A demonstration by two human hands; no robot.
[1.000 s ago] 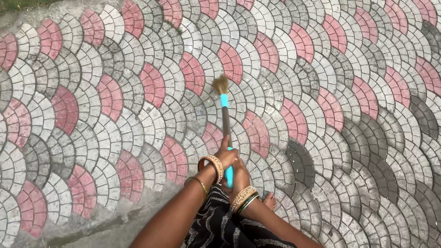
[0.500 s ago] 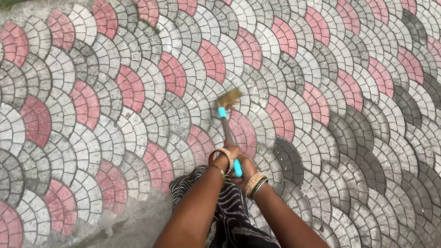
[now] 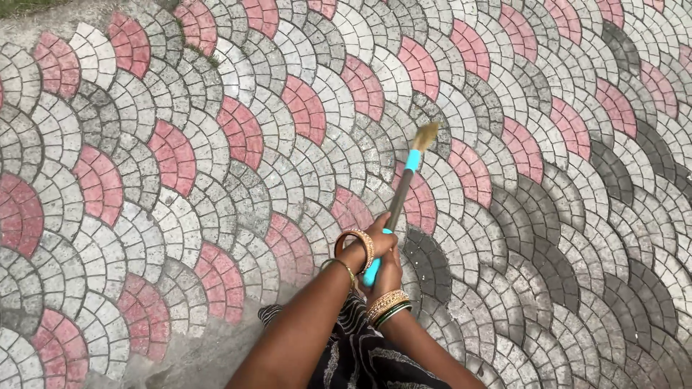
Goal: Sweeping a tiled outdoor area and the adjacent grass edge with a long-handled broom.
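Note:
A long broom (image 3: 401, 196) with a dark stick, bright blue bands and a straw-coloured bristle head points away from me, its head resting on the paving up and to the right. My left hand (image 3: 378, 242) wraps the stick higher up, with bangles on that wrist. Just below it, my right hand (image 3: 388, 276) grips the blue lower end of the stick, also with bangles on the wrist. Both fists sit close together at the lower middle of the view.
Fan-patterned paving (image 3: 216, 180) of grey, white, pink and dark stones fills the view. A bare concrete strip (image 3: 187, 353) runs along the lower left. My black patterned garment (image 3: 353, 353) hangs below my arms. A sliver of grass (image 3: 21, 6) shows at the top left corner.
The broom head has swung from straight ahead towards the right across the paving, and both hands moved with it. The view has shifted over the ground.

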